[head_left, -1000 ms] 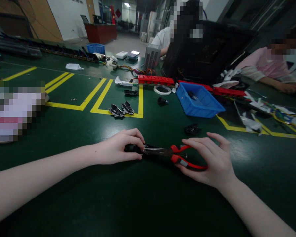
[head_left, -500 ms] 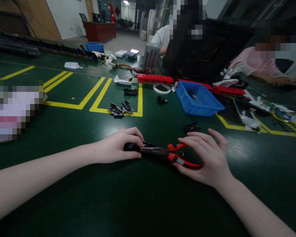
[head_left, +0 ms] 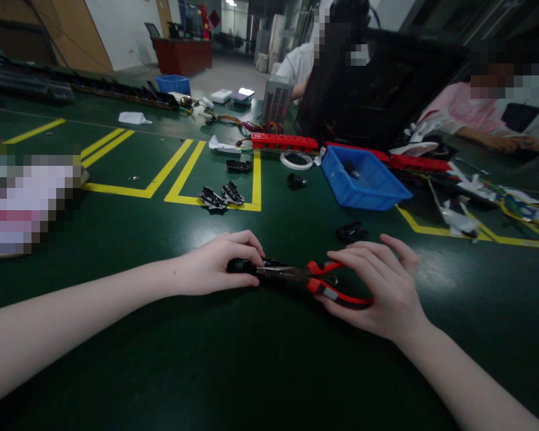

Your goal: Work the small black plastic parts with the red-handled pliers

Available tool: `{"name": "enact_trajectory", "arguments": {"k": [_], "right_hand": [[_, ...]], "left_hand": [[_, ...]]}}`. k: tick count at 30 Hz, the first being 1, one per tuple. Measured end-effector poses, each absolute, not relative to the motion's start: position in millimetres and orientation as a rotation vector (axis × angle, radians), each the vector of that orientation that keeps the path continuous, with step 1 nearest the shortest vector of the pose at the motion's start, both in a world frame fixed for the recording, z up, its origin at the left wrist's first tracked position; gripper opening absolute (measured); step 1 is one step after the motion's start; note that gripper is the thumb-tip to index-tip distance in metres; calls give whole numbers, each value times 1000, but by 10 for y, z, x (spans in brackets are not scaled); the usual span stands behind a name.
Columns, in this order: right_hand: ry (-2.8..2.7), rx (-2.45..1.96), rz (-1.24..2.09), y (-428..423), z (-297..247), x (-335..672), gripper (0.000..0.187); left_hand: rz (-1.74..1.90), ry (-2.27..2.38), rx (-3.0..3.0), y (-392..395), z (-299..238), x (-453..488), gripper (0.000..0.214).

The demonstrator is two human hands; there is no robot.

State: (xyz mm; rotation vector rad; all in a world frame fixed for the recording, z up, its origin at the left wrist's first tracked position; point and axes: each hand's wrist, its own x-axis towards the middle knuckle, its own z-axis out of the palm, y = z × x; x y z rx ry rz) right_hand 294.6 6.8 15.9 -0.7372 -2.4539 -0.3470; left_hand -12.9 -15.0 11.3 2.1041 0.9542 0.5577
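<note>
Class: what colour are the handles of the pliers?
Red pliers handles, seen best in the head view, under the right hand.

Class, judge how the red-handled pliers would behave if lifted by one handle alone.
The red-handled metal pliers would probably feel heavy for their size, as the jaws look like solid metal. The free handle would likely swing at the pivot, since the two handles stand apart under the right hand. They lie flat, so rolling seems unlikely.

The left hand (head_left: 215, 266) hides most of a black part (head_left: 245, 266); plier (head_left: 317, 281) handles vanish under the right hand (head_left: 379, 287) — both forearms cut off.
</note>
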Motion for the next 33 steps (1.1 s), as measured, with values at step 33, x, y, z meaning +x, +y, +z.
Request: {"name": "enact_trajectory", "arguments": {"k": [33], "right_hand": [[-2548, -629, -450, 87, 181, 2966, 48]], "left_hand": [[528, 945, 2099, -147, 145, -130, 12]]}}
